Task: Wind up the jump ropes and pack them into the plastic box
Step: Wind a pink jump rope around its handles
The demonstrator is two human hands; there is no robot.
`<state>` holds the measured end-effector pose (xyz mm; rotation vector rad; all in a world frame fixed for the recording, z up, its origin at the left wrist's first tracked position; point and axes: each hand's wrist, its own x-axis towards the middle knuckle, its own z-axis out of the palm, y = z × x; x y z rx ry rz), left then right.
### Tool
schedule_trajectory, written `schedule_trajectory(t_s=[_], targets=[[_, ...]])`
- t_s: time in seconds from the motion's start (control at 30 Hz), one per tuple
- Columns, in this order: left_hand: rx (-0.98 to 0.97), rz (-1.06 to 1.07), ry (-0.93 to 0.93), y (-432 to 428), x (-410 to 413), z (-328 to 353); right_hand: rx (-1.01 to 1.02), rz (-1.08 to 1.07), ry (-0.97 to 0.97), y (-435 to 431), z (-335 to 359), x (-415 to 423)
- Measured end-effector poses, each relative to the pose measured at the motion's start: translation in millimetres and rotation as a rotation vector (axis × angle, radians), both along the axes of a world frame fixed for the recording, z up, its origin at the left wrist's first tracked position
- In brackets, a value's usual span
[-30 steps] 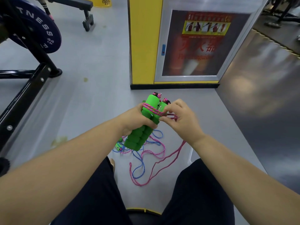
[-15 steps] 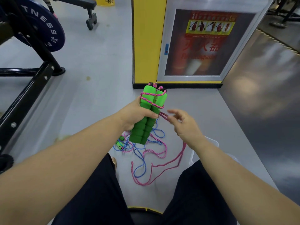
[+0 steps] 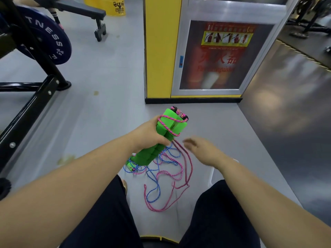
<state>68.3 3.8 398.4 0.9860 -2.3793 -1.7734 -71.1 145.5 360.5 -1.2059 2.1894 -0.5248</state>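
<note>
My left hand (image 3: pixel 149 135) grips a pair of green foam handles (image 3: pixel 170 126) held together, tilted up to the right. A few turns of pink rope (image 3: pixel 167 127) wrap their upper end. The remaining pink rope (image 3: pixel 186 165) hangs down and lies in loose loops on the floor between my knees. My right hand (image 3: pixel 201 147) hovers just right of the hanging strands, blurred, fingers stretched out and holding nothing. A blue rope (image 3: pixel 152 192) with a small green handle (image 3: pixel 129 165) lies tangled below. A pale edge of the plastic box (image 3: pixel 213 174) shows by my right knee.
A yellow pillar (image 3: pixel 161 51) and a fire-extinguisher cabinet (image 3: pixel 220 56) stand straight ahead. A black rack frame (image 3: pixel 30 104) with a weight plate (image 3: pixel 48 42) is on the left, and a bench (image 3: pixel 80 11) stands further back. My legs in dark trousers fill the bottom.
My right hand has let go of the pink rope at the handles and drawn down to the right, fingers now spread. The handles have tilted more to the right.
</note>
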Motion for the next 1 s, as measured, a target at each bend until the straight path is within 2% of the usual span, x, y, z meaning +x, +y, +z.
schedule_trajectory(t_s=[0.1, 0.13, 0.17, 0.27, 0.37, 0.43, 0.5, 0.57, 0.7, 0.83, 0.9, 0.93, 1.0], targets=[[-0.204, -0.131, -0.056, 3, -3, 6, -0.523, -0.239, -0.697, -9, 35, 0], [-0.248, -0.165, -0.071, 5, -4, 7, -0.593, -0.231, -0.85, -12, 44, -2], [-0.281, -0.197, -0.084, 6, -6, 9, -0.59, -0.164, -0.887, -14, 52, -1], [-0.372, -0.253, -0.123, 10, -9, 12, -0.434, 0.041, -0.631, -17, 61, 2], [-0.356, -0.262, -0.12, 13, -8, 14, -0.412, 0.015, -0.553, -18, 53, 2], [-0.277, -0.262, -0.09, 14, -7, 14, -0.425, -0.02, -0.483, -18, 49, 3], [-0.213, -0.272, -0.075, 15, -7, 14, -0.447, -0.058, -0.518, -17, 47, 4], [-0.2, -0.281, -0.077, 15, -7, 14, -0.436, -0.057, -0.634, -16, 44, 2], [-0.178, -0.317, -0.08, 15, -8, 16, -0.405, -0.018, -1.103, -10, 34, -5], [-0.088, -0.319, -0.042, 14, -7, 23, -0.425, 0.083, -1.302, -3, 18, -6], [-0.011, -0.287, 0.007, 13, -7, 28, -0.383, 0.109, -1.313, -1, 12, -5], [0.01, -0.268, 0.026, 13, -7, 30, -0.344, 0.11, -1.25, 0, 9, -2], [-0.009, -0.217, 0.049, 10, -8, 33, -0.27, 0.064, -0.959, -1, 5, 6]])
